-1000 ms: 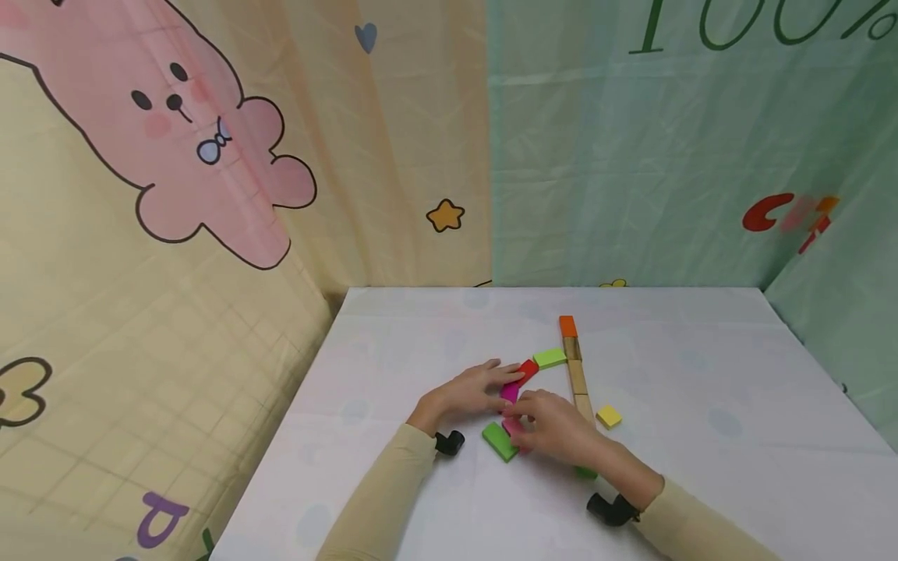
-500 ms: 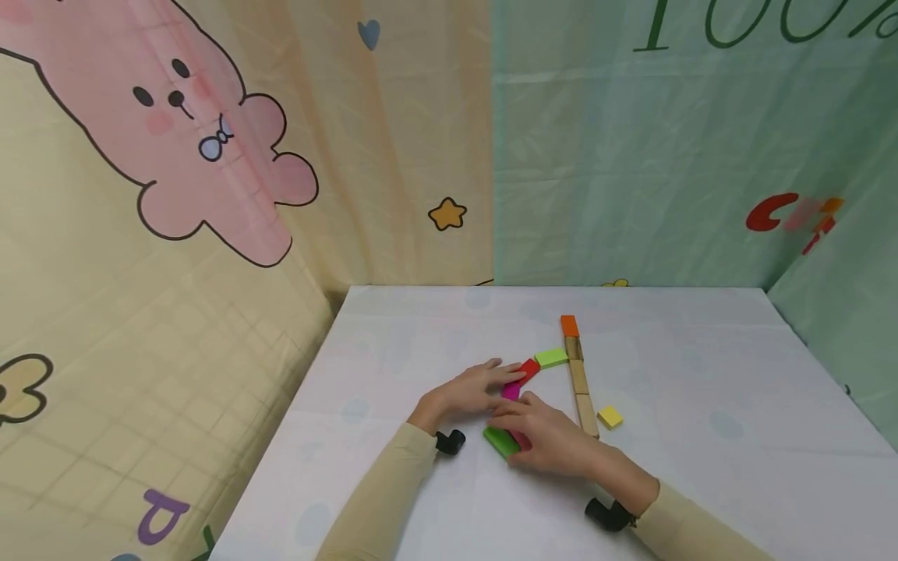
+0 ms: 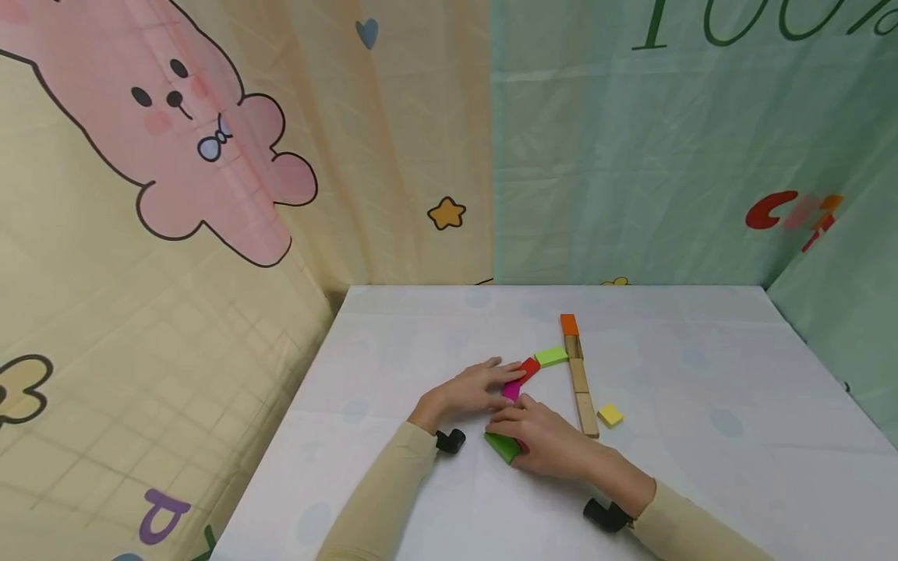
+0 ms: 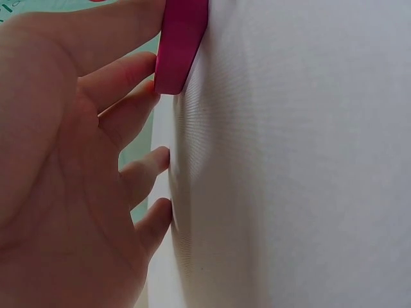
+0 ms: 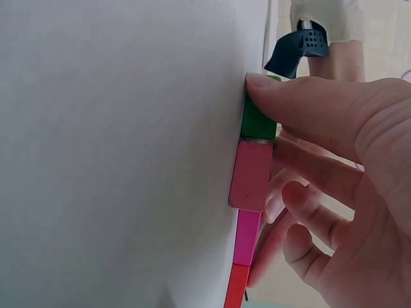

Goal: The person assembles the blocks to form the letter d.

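Several flat wooden blocks form a bent row on the white table. My right hand (image 3: 550, 438) pinches the green block (image 3: 502, 447) at the row's near end, thumb along its side. The right wrist view has this block end to end with a dusty-pink block (image 5: 250, 174), followed by a magenta block (image 5: 248, 237) and a red block (image 5: 236, 285). My left hand (image 3: 477, 387) rests on the red and magenta blocks with fingers extended. Its thumb and fingertips touch the magenta block's upper side in the left wrist view. A lime block (image 3: 551, 357) joins the red one at the far end.
A straight line of plain wooden blocks (image 3: 579, 376) with an orange block (image 3: 569, 325) at its far end stands right of the row. To its right lies a yellow block (image 3: 610, 415). Printed curtains (image 3: 393, 140) hang behind the table (image 3: 673, 499).
My right hand has shifted slightly left and nearer, from the pink block onto the green block. The green block is now turned against the pink one. My left hand stays put.
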`<state>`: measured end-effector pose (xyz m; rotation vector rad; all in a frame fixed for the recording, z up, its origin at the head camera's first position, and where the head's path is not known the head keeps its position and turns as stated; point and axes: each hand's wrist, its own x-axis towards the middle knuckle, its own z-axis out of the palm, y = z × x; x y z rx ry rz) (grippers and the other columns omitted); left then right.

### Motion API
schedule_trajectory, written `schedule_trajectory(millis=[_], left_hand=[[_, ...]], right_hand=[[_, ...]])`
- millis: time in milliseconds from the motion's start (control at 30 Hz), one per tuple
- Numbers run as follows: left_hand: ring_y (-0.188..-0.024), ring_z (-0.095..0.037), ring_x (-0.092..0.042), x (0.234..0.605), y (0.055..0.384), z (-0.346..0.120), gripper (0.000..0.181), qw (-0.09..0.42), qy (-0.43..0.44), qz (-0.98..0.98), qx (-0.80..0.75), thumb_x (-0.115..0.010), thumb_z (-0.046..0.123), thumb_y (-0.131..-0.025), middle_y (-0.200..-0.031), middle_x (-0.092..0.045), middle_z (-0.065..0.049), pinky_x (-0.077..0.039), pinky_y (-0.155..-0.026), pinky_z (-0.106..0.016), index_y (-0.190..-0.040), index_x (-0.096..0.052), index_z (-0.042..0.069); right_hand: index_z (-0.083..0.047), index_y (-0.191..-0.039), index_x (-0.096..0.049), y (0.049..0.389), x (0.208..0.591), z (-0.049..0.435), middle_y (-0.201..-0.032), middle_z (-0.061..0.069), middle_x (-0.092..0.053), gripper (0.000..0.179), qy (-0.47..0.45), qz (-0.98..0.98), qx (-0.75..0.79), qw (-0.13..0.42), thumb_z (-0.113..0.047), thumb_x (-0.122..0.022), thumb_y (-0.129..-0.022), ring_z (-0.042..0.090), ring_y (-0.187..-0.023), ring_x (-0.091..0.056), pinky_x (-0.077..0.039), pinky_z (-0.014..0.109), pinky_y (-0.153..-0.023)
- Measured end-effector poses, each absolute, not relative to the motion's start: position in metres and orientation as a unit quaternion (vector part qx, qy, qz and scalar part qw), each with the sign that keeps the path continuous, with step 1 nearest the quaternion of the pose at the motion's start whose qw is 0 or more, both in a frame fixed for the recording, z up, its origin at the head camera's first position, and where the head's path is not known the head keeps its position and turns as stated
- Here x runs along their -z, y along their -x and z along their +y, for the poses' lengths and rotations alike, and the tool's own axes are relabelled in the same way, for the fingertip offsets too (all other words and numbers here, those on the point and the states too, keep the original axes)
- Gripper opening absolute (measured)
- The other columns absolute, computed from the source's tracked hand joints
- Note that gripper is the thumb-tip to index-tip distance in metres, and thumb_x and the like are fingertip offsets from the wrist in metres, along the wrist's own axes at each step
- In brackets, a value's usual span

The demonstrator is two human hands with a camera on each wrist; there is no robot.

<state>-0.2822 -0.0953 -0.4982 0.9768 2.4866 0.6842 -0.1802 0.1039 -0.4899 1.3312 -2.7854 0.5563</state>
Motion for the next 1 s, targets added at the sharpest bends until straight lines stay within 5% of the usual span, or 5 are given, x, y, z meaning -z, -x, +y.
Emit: schedule_trajectory(millis=[333, 733, 1000], left_hand=[[-0.153, -0.017, -0.007, 0.499, 0.282, -0.094, 0.065, 0.191, -0.352, 0.883, -0.244, -0.061, 0.056, -0.094, -0.159, -0.019, 0.032, -0.02, -0.116, -0.06, -0.154, -0.038, 0.042], [-0.153, -0.018, -0.007, 0.499, 0.28, -0.094, 0.059, 0.194, -0.355, 0.88, -0.25, -0.058, 0.04, -0.099, -0.159, -0.019, 0.031, -0.019, -0.115, -0.063, -0.154, -0.038, 0.042], [-0.153, -0.018, -0.007, 0.497, 0.28, -0.094, 0.062, 0.199, -0.343, 0.881, -0.259, -0.061, 0.05, -0.096, -0.159, -0.02, 0.031, -0.02, -0.114, -0.063, -0.154, -0.038, 0.043]], right_hand=[[-0.023, -0.135, -0.065, 0.178, 0.493, 0.103, -0.131, -0.011, -0.06, 0.062, -0.444, -0.877, -0.182, -0.008, -0.031, -0.089, -0.078, 0.025, -0.136, -0.039, -0.041, 0.051, -0.103], [-0.022, -0.134, -0.066, 0.174, 0.491, 0.103, -0.116, -0.012, -0.049, 0.068, -0.423, -0.88, -0.216, -0.007, -0.039, -0.091, -0.073, 0.01, -0.114, -0.041, -0.045, 0.034, -0.092], [-0.016, -0.131, -0.066, 0.174, 0.48, 0.108, -0.122, -0.009, -0.046, 0.062, -0.39, -0.884, -0.254, -0.036, -0.034, -0.088, -0.076, 0.009, -0.106, -0.048, -0.049, 0.026, -0.087]])
